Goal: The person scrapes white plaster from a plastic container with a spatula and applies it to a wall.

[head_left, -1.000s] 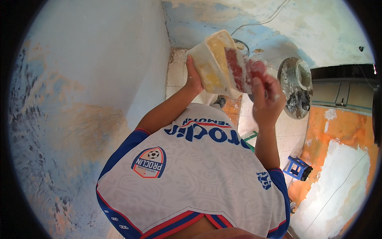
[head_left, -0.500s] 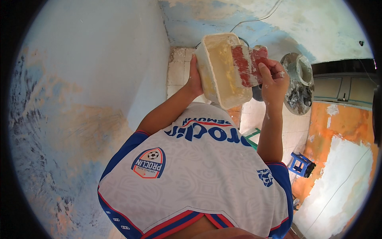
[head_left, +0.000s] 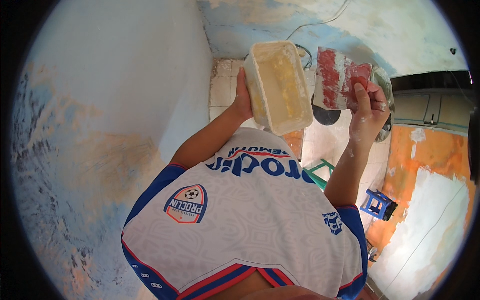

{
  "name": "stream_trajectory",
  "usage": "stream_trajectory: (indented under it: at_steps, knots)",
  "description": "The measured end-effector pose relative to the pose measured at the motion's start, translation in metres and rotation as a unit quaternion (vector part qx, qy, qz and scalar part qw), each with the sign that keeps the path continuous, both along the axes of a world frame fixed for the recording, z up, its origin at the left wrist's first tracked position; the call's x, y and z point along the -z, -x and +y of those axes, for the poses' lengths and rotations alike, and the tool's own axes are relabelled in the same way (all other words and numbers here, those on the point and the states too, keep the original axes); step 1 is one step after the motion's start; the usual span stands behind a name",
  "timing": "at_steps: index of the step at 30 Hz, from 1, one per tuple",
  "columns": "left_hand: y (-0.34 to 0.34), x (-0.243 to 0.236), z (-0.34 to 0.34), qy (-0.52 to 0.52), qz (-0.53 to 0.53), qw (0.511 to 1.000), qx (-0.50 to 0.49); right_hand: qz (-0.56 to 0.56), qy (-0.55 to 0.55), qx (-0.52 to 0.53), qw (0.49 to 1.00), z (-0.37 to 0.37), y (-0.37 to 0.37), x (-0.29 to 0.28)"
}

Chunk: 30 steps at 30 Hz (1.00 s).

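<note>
My left hand (head_left: 243,100) grips a cream rectangular plastic tub (head_left: 272,90) by its left side, with the thumb along the outer wall and the other fingers hidden beneath. The tub is tilted so that its inside shows, smeared with pale and yellowish residue. To the right of it, my right hand (head_left: 369,112) pinches a red plastic putty spreader (head_left: 334,80) by its narrower end. Whitish filler streaks the broad blade, which points left toward the tub but stands apart from it. White specks dot my right hand and wrist.
A patchy blue-white wall (head_left: 100,100) rises close on my left. Behind my right hand stands a bucket (head_left: 382,80), partly hidden. A dark round object (head_left: 326,116) lies on the tiled floor. A blue stool (head_left: 378,205) and a green frame (head_left: 320,172) are lower right; a cable (head_left: 320,22) hangs ahead.
The spreader has come out from over the tub, moving right with my right hand. The tub has shifted slightly left and stays in my left hand.
</note>
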<state>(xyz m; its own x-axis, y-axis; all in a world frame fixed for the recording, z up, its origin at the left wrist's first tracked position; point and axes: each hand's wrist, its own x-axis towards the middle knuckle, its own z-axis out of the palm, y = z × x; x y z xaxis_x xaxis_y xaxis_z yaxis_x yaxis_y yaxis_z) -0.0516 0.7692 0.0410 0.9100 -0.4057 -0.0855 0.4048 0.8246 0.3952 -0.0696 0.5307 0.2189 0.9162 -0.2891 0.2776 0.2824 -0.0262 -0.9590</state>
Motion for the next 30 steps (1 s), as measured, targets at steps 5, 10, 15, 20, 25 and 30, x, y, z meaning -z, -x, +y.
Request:
stream_trajectory:
  at_steps: [5, 10, 15, 20, 25, 30]
  knots:
    - [0.000, 0.003, -0.003, -0.004, 0.005, 1.000, 0.023, -0.049, -0.033, -0.033, 0.998, 0.008, -0.012, -0.012]
    - [0.000, -0.002, -0.006, 0.001, 0.015, 0.999, 0.048, -0.076, 0.007, -0.090, 0.993, 0.027, -0.041, 0.005]
    - [0.000, 0.003, -0.008, -0.006, 0.018, 0.998, 0.061, -0.075, 0.157, -0.075, 0.982, 0.020, -0.052, 0.014]
    - [-0.001, 0.008, -0.008, -0.015, 0.022, 0.999, 0.040, -0.081, 0.325, -0.065, 0.940, 0.013, -0.038, 0.014]
    - [-0.001, 0.011, -0.007, -0.026, 0.027, 0.999, 0.018, -0.055, 0.388, -0.096, 0.915, 0.008, 0.000, 0.003]
    - [-0.004, 0.004, -0.006, -0.038, 0.034, 0.999, 0.011, -0.048, 0.347, -0.125, 0.928, 0.001, 0.007, 0.008]
